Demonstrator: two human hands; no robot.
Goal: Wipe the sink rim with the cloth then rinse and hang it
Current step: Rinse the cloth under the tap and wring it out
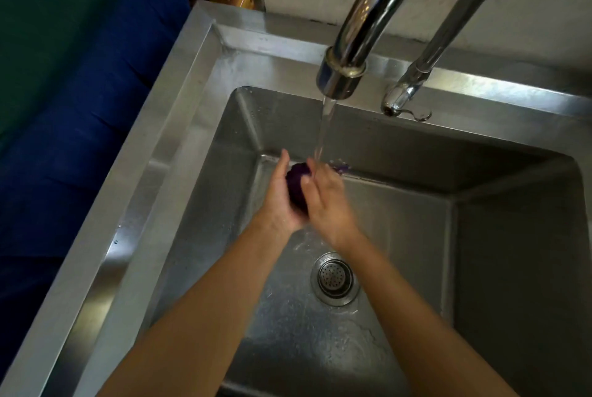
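The rinse is the step in hand. The purple cloth (296,185) is wadded into a tight ball straight below the tap spout (341,76), low inside the steel sink and held off its floor. The left hand (282,201) cups the purple cloth from the side away from the spout. The right hand (330,201) closes over it from the spout's side, its fingers (315,169) curled onto the wad, so both hands grip it between them. A small purple corner pokes out past the right hand.

The water stream (323,133) falls from the spout and seems to land on the right hand's fingertips and the far edge of the wad rather than on its middle.

To rinse well, the ball probably needs loosening. A wad clamped this tightly lets water run off the outside while the inner folds stay dirty. It looks best to bring the purple cloth squarely under the spout, open it and work it between the palms. After that, squeeze it low in the basin so the runoff goes to the drain strainer (334,278), below the spout and nearer the person. That also avoids splashing the sink rim (179,101) left of the spout. Wring it firmly before hanging. No hook or rail shows here.
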